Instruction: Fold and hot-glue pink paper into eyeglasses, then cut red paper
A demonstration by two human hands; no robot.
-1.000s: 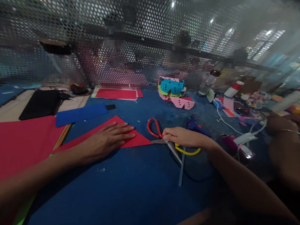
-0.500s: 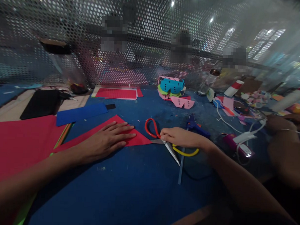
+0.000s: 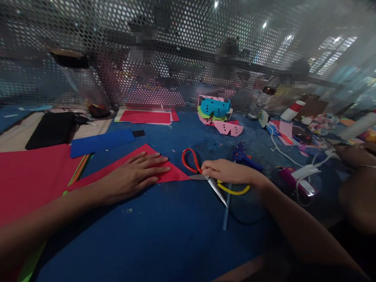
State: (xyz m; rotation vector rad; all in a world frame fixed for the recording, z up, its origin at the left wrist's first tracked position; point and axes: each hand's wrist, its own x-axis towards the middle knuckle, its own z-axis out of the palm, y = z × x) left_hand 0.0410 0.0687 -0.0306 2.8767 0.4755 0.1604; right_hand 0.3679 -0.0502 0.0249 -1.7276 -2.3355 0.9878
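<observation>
My left hand (image 3: 134, 175) lies flat, fingers stretched out, on a red triangular paper sheet (image 3: 171, 173) on the blue table (image 3: 160, 238). My right hand (image 3: 228, 172) is curled over red-handled scissors (image 3: 193, 164) that lie on the table with blades pointing toward me. A yellow loop-handled tool (image 3: 234, 190) and a thin blue strip (image 3: 226, 212) lie just under and beside that hand.
A large red sheet (image 3: 23, 180), a blue strip of paper (image 3: 98, 142) and a black pouch (image 3: 51, 130) lie left. Cut paper masks (image 3: 218, 113), a blue glue gun (image 3: 244, 156), a cable and bottles crowd the right. Another person's arm (image 3: 359, 180) rests at far right. A perforated metal screen (image 3: 179, 46) closes the back.
My right hand with the scissors shifted slightly left toward the red sheet's corner. My left hand has stayed put.
</observation>
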